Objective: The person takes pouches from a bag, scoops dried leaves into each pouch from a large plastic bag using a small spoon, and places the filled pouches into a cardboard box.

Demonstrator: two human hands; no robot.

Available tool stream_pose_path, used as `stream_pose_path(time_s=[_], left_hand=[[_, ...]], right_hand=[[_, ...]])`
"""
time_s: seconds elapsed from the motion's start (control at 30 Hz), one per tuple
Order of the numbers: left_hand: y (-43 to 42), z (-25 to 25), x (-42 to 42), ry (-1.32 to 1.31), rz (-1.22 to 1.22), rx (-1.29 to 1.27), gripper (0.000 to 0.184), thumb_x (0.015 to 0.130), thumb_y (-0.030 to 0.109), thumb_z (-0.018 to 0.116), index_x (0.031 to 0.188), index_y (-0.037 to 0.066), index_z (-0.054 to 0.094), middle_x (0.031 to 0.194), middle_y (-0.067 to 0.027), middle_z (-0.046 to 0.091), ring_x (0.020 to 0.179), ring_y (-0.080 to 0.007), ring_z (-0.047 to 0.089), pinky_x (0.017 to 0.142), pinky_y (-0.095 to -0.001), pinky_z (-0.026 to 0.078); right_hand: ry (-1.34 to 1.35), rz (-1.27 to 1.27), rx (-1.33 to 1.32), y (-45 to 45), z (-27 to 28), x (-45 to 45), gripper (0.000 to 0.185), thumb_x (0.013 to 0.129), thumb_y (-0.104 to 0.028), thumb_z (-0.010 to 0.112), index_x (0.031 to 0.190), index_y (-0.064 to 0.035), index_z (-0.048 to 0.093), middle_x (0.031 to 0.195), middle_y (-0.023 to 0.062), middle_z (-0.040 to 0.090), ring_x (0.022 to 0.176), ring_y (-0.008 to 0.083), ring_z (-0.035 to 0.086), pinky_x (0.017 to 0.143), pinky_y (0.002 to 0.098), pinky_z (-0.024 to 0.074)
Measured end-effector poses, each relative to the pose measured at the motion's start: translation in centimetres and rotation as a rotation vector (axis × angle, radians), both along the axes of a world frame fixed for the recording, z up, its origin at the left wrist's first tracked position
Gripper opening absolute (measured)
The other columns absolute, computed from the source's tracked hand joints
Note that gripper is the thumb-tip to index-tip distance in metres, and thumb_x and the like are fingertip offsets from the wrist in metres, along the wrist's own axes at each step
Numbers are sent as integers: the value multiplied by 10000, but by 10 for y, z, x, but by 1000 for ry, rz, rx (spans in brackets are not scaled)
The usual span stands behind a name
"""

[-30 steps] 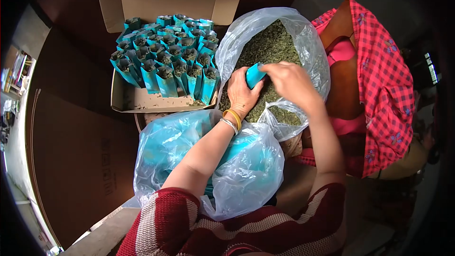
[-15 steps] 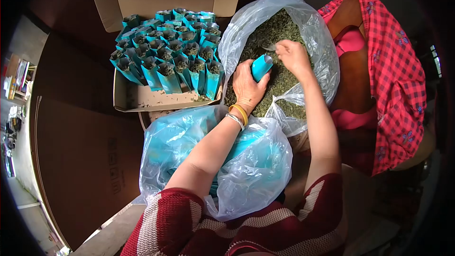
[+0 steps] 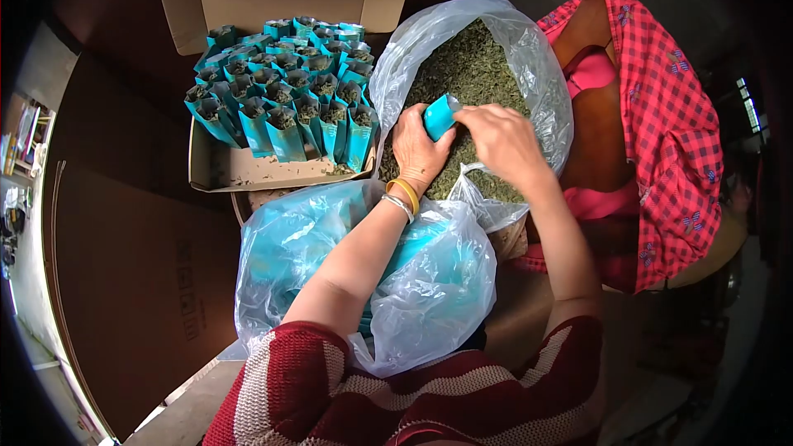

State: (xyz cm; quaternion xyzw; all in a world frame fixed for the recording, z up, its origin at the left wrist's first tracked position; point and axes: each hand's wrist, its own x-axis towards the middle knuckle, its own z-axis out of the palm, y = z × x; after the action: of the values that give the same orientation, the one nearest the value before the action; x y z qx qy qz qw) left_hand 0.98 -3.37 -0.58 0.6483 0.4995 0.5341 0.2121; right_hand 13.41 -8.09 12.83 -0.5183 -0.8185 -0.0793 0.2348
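Note:
My left hand point(image 3: 420, 147) is wrapped round a small teal foil packet point(image 3: 441, 117), its open mouth tilted up and to the right. My right hand point(image 3: 501, 142) is at that mouth, fingers closed together and slightly blurred; what they hold, if anything, is hidden. Both hands are over a large clear plastic bag point(image 3: 541, 66) whose rim is folded open around dried, crumbled green leaves point(image 3: 462, 64). To the left, a cardboard box point(image 3: 273, 172) holds several rows of upright teal packets point(image 3: 285, 134), open at the top with dried leaf showing inside.
Nearer my body lies a clear plastic bag point(image 3: 434, 301) containing flat teal packets, under my left forearm. A wooden chair point(image 3: 596, 136) draped with red checked cloth point(image 3: 673, 140) stands on the right. A big brown carton point(image 3: 132, 256) rises on the left.
My right hand has come down and left from above the leaves to the packet's mouth. A small translucent thing seen at its fingertips earlier is now hidden. The whole view has shifted slightly.

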Motion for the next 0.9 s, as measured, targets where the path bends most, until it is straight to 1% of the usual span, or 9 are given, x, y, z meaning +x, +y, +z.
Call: stream_pose_path(time_s=[0.07, 0.17, 0.3, 0.43, 0.5, 0.53, 0.63, 0.8, 0.9], left_hand=[[0, 3, -1, 21, -10, -26, 577, 686, 273, 789, 1138, 44, 514, 1073, -169, 584, 984, -370, 572, 862, -449, 461], [-1, 3, 0, 12, -9, -37, 571, 683, 268, 790, 1132, 45, 515, 1072, -168, 583, 983, -368, 571, 858, -449, 461], [0, 3, -1, 11, -21, -28, 564, 682, 262, 792, 1123, 46, 515, 1070, -166, 582, 980, -367, 571, 850, -448, 460], [4, -1, 2, 9, 2, 38, 577, 688, 265, 800, 1128, 42, 501, 1024, -174, 582, 941, -382, 577, 810, -457, 465], [2, -4, -1, 24, 10, 67, 585, 691, 268, 804, 1132, 39, 495, 1002, -178, 582, 921, -389, 580, 791, -461, 467], [2, -3, -2, 25, 10, 63, 585, 691, 268, 804, 1132, 38, 495, 1002, -179, 582, 922, -389, 580, 793, -460, 467], [1, 1, 0, 3, 8, 59, 586, 690, 269, 805, 1131, 37, 496, 1004, -179, 581, 922, -389, 581, 795, -458, 469], [1, 3, 2, -7, 8, 26, 591, 688, 272, 803, 1134, 39, 493, 1022, -178, 580, 942, -381, 579, 817, -454, 468], [1, 2, -1, -3, -7, -7, 587, 681, 270, 799, 1134, 53, 494, 1058, -174, 580, 972, -371, 572, 847, -449, 463]], right_hand=[[48, 16, 0, -1, 10, 4, 156, 878, -89, 534, 954, -51, 664, 841, 189, 684, 778, 345, 672, 701, 451, 529], [173, -353, -147, -4, 24, 12, 154, 871, -109, 534, 930, -52, 665, 823, 208, 671, 809, 391, 654, 720, 487, 516], [34, -474, -379, 11, 2, 16, 162, 860, -142, 559, 903, -40, 677, 829, 208, 673, 840, 408, 644, 737, 500, 508], [140, -394, -503, 56, -40, 17, 181, 862, -168, 577, 896, -32, 692, 856, 210, 677, 847, 410, 647, 761, 487, 511], [408, -401, -398, 76, -57, 16, 196, 868, -185, 590, 889, -22, 697, 820, 196, 684, 775, 349, 675, 726, 435, 519], [414, -400, -399, 79, -57, 17, 196, 868, -185, 590, 889, -22, 697, 820, 196, 684, 775, 349, 675, 726, 435, 519], [539, -415, -530, 78, -37, 34, 223, 922, -173, 586, 1031, -1, 679, 843, 129, 712, 728, 184, 678, 678, 310, 525], [683, -390, -447, 31, 0, 42, 177, 905, -135, 572, 998, -42, 690, 801, 128, 695, 680, 180, 653, 656, 306, 507], [454, -264, -359, 14, 7, 38, 196, 895, -87, 571, 1061, -58, 672, 857, 115, 703, 728, 186, 663, 647, 312, 518]])
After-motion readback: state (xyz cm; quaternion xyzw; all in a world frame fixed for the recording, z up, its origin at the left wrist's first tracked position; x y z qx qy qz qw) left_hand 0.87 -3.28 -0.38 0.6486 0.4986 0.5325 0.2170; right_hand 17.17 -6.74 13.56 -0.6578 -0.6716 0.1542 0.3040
